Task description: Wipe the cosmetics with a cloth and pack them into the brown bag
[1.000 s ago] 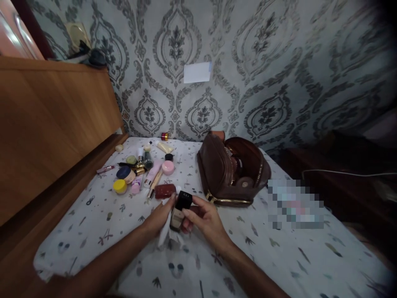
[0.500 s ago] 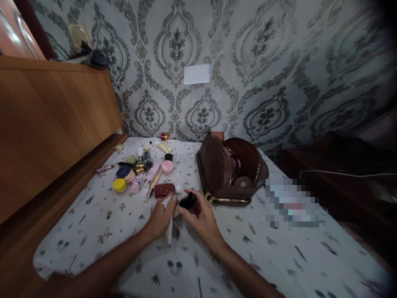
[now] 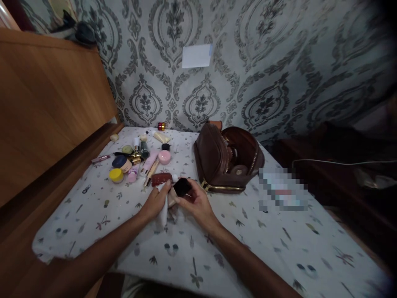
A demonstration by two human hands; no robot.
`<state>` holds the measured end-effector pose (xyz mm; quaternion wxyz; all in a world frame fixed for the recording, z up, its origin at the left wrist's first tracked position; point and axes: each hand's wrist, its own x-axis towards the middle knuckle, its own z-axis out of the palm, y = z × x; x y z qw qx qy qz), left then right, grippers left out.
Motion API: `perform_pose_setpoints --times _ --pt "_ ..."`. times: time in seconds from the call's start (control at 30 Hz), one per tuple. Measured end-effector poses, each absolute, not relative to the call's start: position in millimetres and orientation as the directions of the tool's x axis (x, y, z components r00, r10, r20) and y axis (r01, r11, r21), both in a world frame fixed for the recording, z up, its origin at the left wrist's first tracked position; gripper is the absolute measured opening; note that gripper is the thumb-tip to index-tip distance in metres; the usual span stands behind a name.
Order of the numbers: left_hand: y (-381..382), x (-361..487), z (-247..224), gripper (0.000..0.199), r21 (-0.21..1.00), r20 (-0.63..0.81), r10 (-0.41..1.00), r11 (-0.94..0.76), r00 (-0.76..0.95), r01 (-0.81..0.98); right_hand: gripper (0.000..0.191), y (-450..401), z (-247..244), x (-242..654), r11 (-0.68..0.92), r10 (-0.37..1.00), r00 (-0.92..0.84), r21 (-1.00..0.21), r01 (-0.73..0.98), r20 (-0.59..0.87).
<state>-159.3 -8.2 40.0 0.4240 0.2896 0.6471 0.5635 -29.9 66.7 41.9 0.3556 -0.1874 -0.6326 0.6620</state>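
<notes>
Near the middle of the patterned cloth, my left hand (image 3: pixel 157 201) is closed on a white cloth (image 3: pixel 163 209) that hangs below its fingers. My right hand (image 3: pixel 198 203) grips a small bottle with a black cap (image 3: pixel 182 187), its pale body partly hidden between the hands. The two hands are close together, with the white cloth against the bottle. Just beyond my left fingers lies a dark red bottle (image 3: pixel 161 179) with a white cap. A brown bag (image 3: pixel 214 161) stands unzipped behind my right hand, some items inside it.
Several cosmetics lie at the left, among them a yellow-lidded jar (image 3: pixel 116 175), a pink jar (image 3: pixel 164 157) and a pink tube (image 3: pixel 150 162). A wooden cabinet (image 3: pixel 56 111) borders the left side. A blurred-out item (image 3: pixel 283 189) lies right of the bag.
The view has tilted down, so everything sits higher in the picture. The black cap has turned to show a broader face. Both hands keep their hold.
</notes>
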Motion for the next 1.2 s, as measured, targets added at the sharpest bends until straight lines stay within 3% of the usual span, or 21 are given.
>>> perform_pose_setpoints --times 0.17,0.43,0.6,0.7,0.9,1.1,1.2 --pt "-12.2 -165.0 51.2 0.046 0.974 0.040 0.881 0.070 -0.470 0.215 0.039 67.5 38.4 -32.5 0.018 0.755 -0.636 -0.974 -0.226 0.162" --pt "-17.3 -172.5 63.1 0.032 0.958 0.191 0.795 -0.023 -0.575 0.287 0.035 73.9 44.8 -29.7 0.086 0.827 -0.540 -0.984 -0.157 0.158" --pt "-19.2 -168.8 53.5 0.017 0.765 0.543 0.729 -0.226 -0.416 0.602 0.036 72.4 44.4 -30.9 0.125 0.832 -0.524 -0.981 -0.149 0.186" --pt "-19.4 -166.7 50.6 0.014 0.657 0.643 0.703 -0.301 -0.304 0.691 0.034 66.7 43.2 -32.0 0.120 0.798 -0.577 -0.984 -0.134 0.176" --pt "-17.9 -165.6 48.4 0.017 0.606 0.615 0.779 -0.369 -0.122 0.705 0.035 62.0 42.4 -31.8 0.094 0.755 -0.634 -0.985 -0.148 0.167" --pt "-16.7 -169.2 56.4 0.024 0.709 0.498 0.831 -0.227 -0.247 0.668 0.034 68.4 47.0 -28.7 -0.009 0.789 -0.597 -0.970 -0.241 0.141" --pt "-13.3 -172.4 56.3 0.030 0.839 0.357 0.861 -0.127 -0.361 0.528 0.038 74.0 46.1 -27.7 -0.066 0.818 -0.564 -0.956 -0.287 0.113"
